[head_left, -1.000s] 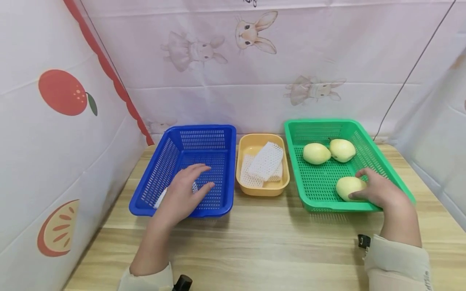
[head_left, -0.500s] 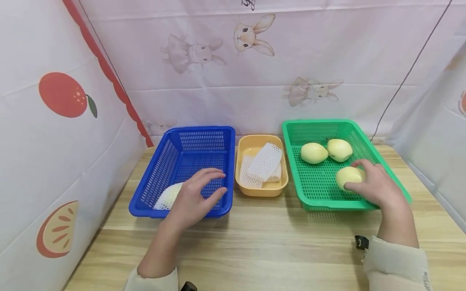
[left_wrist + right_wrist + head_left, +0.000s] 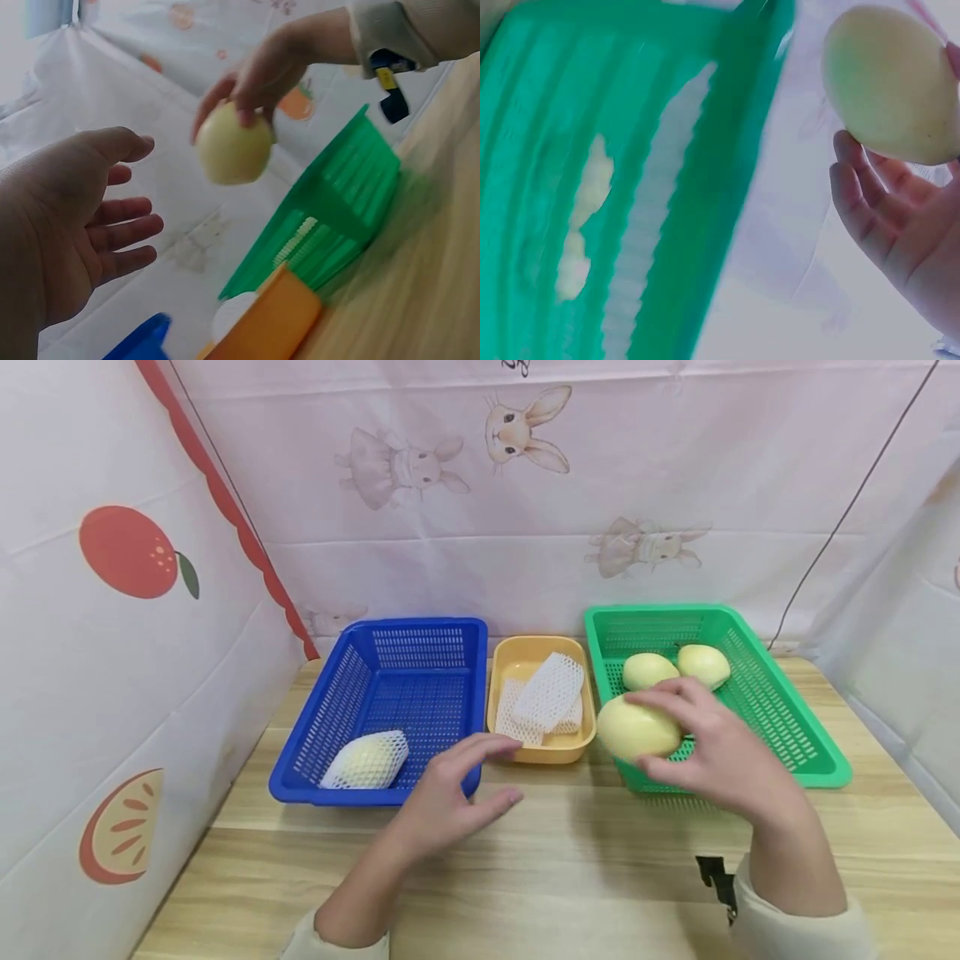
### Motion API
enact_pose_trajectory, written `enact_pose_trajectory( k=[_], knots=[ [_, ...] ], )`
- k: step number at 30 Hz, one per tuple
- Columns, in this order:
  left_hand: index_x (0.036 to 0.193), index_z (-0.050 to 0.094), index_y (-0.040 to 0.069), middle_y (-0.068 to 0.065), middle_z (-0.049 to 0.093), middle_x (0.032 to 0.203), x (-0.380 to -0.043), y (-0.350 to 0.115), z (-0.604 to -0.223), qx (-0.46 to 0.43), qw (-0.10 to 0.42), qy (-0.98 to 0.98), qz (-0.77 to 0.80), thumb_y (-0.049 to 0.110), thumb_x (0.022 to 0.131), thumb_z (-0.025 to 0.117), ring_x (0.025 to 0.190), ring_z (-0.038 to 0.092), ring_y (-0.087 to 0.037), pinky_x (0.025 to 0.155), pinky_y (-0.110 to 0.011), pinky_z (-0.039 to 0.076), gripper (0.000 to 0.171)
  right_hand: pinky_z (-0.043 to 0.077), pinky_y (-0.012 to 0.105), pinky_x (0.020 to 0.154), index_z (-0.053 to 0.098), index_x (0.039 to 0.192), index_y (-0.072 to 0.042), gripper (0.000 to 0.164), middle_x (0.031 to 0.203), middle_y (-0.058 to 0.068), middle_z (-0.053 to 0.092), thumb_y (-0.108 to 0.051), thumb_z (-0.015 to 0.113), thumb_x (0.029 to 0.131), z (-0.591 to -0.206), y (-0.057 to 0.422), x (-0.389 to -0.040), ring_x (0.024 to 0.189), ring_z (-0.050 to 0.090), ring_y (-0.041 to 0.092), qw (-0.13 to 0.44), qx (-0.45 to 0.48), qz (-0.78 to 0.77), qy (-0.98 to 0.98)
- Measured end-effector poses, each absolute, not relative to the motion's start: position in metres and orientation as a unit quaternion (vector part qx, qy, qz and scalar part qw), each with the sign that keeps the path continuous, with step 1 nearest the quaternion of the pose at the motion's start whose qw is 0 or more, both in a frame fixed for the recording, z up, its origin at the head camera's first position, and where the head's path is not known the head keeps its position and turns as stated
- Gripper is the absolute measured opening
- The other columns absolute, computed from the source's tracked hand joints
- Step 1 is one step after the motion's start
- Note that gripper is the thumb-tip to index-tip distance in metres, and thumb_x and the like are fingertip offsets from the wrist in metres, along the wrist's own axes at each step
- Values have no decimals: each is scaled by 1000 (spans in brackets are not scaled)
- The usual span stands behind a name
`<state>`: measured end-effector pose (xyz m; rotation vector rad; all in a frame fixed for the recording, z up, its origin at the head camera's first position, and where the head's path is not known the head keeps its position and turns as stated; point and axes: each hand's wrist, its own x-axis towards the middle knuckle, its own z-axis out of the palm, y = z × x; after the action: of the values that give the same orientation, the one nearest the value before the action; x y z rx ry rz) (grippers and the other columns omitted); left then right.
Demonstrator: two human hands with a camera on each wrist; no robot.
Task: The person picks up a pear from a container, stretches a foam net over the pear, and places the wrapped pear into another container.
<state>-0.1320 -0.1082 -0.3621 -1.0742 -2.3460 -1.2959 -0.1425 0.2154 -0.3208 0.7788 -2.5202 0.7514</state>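
A pale yellow pear (image 3: 637,729) is held between the thumb and fingers of my right hand (image 3: 723,752), above the left front rim of the green basket (image 3: 806,772). Two more pears (image 3: 649,671) lie at the back of that basket, partly behind the right hand. My left hand (image 3: 450,793) is in the air by the blue basket's (image 3: 300,793) front right corner, fingers apart and holding nothing. In the left wrist view its palm (image 3: 60,232) faces the held pear. A pear in a white foam net (image 3: 367,760) lies in the blue basket.
Between the two baskets stands a yellow tray (image 3: 545,755) with several white foam nets (image 3: 550,693) in it. All stand on a wooden table (image 3: 555,877). A printed cloth (image 3: 525,568) hangs behind and at the sides.
My right hand has lifted the pear from the green basket and carried it left. The left hand has moved right, away from the netted pear in the blue basket.
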Motion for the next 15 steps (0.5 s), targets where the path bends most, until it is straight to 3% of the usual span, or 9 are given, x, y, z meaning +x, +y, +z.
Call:
enact_pose_trajectory(
  k=[7, 15],
  knots=[
    [152, 33, 22, 0, 45, 148, -122, -84, -375, -371, 17, -812, -450, 32, 87, 76, 130, 50, -16, 102, -32, 49, 78, 55, 29, 78, 62, 129, -22, 63, 123, -9, 57, -24, 84, 69, -323, 173, -125, 98, 57, 6, 125, 367, 250, -887],
    [153, 21, 40, 17, 41, 148, -120, -69, -396, -282, -83, -851, -436, 49, 81, 77, 130, 47, -6, 108, -39, 44, 91, 52, 32, 86, 64, 121, -23, 59, 118, -17, 61, -30, 87, 67, -344, 145, -125, 103, 56, 5, 12, 363, 237, -901]
  ],
)
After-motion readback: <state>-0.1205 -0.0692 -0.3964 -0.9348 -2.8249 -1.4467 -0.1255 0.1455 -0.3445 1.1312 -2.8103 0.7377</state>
